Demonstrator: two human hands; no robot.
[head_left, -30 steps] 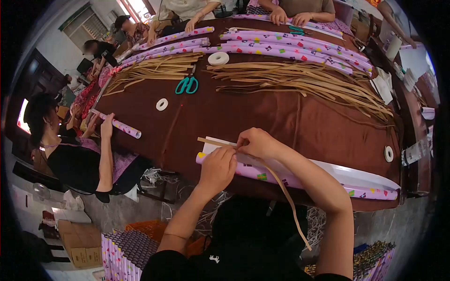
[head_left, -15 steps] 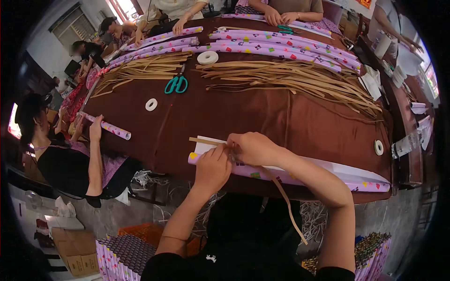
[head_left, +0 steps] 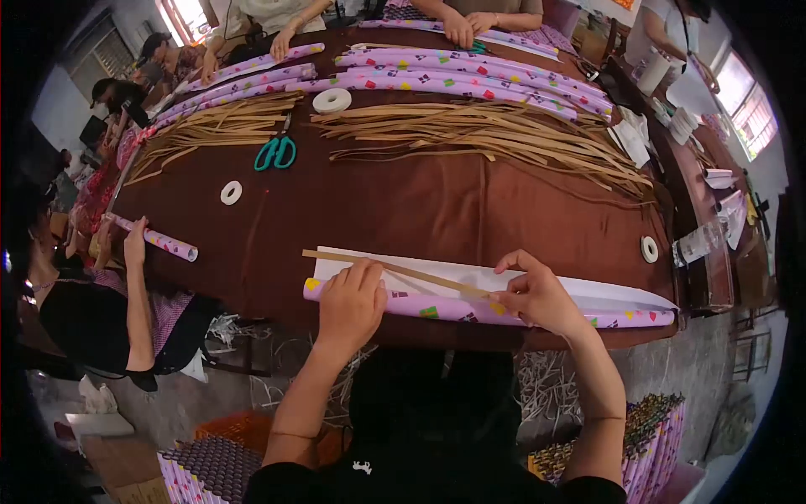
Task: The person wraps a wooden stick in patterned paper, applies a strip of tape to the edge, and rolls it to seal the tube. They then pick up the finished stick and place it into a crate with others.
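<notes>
A lilac patterned roll of wrapping paper point(head_left: 445, 308) lies along the table's near edge, a flap of its white underside point(head_left: 546, 286) opened out behind it. My left hand point(head_left: 353, 298) is curled over the roll near its left end, fingers together, pressing the paper. A flat brown strip point(head_left: 420, 275) slants across the white side, from beyond my left fingers to my right hand. With thumb and index finger, my right hand point(head_left: 537, 294) pinches the strip's right part just above the roll; its other fingers are raised.
Behind lie bundles of brown strips point(head_left: 487, 139), teal-handled scissors point(head_left: 275, 154), white tape rolls point(head_left: 231, 192) and more wrapping paper rolls point(head_left: 470, 76). At left, a co-worker's hand point(head_left: 135, 244) holds a roll. Co-workers' hands are busy across the table. Crates of finished rolls point(head_left: 210, 462) stand below.
My right hand has moved right, away from my left hand, drawing the brown strip from hanging over the near edge to lying straight along the paper. The view has shifted slightly.
</notes>
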